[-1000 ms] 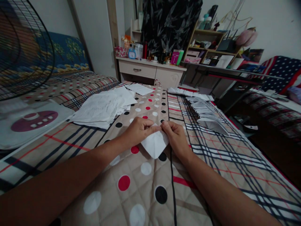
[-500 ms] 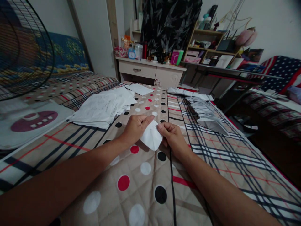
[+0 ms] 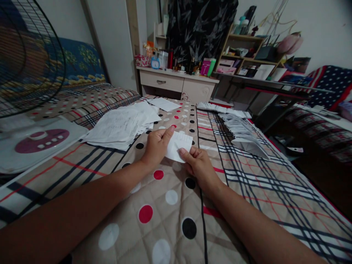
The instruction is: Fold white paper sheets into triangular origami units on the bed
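Observation:
A small piece of white paper (image 3: 178,143), apparently folded, is held just above the patterned bedspread (image 3: 173,216). My left hand (image 3: 157,147) is closed on its left side, thumb pointing up along the edge. At the lower right corner, my right hand (image 3: 200,163) pinches the same paper, with the thumb on top. Beyond my left hand lies a loose pile of white sheets (image 3: 115,124), the top one bearing faint writing. To the right, a row of folded white papers (image 3: 239,128) stands packed close together. Fingers under the paper are hidden.
A fan (image 3: 30,58) stands at the left, above a white base with a purple button panel (image 3: 41,141). Another white sheet (image 3: 165,104) lies toward the far end of the bed. A white dresser (image 3: 162,81) and a crowded shelf (image 3: 244,38) stand beyond.
The paper has turned from a corner-down slant to lie more level. My right thumb has come over its lower right corner, and my left hand has tipped slightly upward.

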`<state>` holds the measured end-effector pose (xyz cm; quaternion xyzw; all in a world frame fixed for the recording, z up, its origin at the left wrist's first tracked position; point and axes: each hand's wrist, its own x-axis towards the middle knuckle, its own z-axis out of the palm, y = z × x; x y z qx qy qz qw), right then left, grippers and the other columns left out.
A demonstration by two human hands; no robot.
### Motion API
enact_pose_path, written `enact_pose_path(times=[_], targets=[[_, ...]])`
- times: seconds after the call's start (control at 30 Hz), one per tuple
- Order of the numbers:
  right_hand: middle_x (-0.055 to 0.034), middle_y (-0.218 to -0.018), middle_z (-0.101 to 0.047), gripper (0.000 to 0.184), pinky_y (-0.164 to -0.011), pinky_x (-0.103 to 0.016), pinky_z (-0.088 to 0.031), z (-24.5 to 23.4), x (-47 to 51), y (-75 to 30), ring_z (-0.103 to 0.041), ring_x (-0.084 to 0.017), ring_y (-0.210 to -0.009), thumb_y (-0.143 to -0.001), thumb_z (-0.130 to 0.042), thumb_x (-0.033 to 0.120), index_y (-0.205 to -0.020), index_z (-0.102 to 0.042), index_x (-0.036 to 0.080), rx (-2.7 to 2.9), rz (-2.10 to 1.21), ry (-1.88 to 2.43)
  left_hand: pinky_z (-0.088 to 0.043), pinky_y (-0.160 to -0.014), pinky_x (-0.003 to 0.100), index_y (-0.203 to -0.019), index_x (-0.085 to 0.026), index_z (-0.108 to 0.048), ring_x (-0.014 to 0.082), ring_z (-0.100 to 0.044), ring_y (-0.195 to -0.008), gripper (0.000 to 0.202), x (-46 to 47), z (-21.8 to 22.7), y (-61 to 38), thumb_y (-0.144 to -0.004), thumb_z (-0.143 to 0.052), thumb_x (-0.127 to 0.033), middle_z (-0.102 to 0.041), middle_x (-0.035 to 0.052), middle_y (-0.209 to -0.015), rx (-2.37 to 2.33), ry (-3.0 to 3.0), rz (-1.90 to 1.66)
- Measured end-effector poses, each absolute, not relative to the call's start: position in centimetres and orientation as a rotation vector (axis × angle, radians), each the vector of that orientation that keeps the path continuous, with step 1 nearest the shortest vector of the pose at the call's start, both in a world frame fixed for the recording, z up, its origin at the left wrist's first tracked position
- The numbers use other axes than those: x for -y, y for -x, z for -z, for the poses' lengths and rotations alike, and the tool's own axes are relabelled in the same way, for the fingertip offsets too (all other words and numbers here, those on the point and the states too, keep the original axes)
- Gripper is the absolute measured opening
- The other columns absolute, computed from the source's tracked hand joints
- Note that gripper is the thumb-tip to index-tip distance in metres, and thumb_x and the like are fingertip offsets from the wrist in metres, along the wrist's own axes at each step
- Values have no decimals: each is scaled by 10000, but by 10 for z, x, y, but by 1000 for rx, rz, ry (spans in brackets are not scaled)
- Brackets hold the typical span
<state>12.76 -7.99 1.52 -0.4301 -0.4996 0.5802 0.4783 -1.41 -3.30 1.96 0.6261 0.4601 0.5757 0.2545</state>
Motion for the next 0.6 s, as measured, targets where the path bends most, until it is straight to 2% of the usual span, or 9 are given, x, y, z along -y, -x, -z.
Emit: enact_pose_path(times=[0.1,0.17,0.23,0.33,0.5,0.6], targets=[[18,-490,-547,420,-358,-192,-282,-14,78,-130,-417,-76,-393,-712,-711,561,-685,-613,154,1139,-1412,1064,-276,-442,228,-535,-163,-469,88,-368,-478,480,35,-19,12,-877,-507,-496,-423,-29,-500,-1175,-1717,-1432],[-11,-614,-631,387,-426,-205,-382,-14,75,-132,-515,-103,-479,-656,-780,492,-762,-642,146,1093,-1412,1025,-273,-434,225,-547,-155,-503,88,-386,-471,472,38,-18,10,-871,-513,-498,-440,-27,-499,-1133,-1748,-1313],[-16,-649,-648,347,-464,-213,-411,-14,74,-134,-541,-111,-511,-614,-824,398,-766,-651,138,1099,-1415,1009,-276,-433,221,-554,-147,-523,88,-399,-472,468,41,-18,9,-868,-516,-493,-449,-25,-498,-1109,-1781,-1235],[-2,-583,-603,299,-431,-208,-361,-14,74,-137,-497,-98,-463,-651,-795,383,-704,-636,135,1124,-1414,1028,-278,-435,219,-554,-146,-522,87,-402,-473,472,42,-18,8,-869,-513,-497,-452,-25,-496,-1079,-1796,-1192],[24,-525,-501,389,-401,-206,-268,-11,71,-142,-385,-78,-432,-771,-648,514,-655,-586,148,1214,-1362,1085,-286,-432,213,-545,-155,-476,85,-398,-476,488,38,-16,11,-864,-514,-523,-451,-27,-513,-1033,-1771,-1140],[35,-520,-474,328,-411,-205,-254,-10,63,-148,-373,-80,-442,-785,-624,454,-651,-577,158,1421,-1306,1125,-319,-441,216,-598,-148,-536,105,-457,-493,450,32,-16,17,-872,-494,-502,-517,-9,-543,-1045,-1794,-1016]])
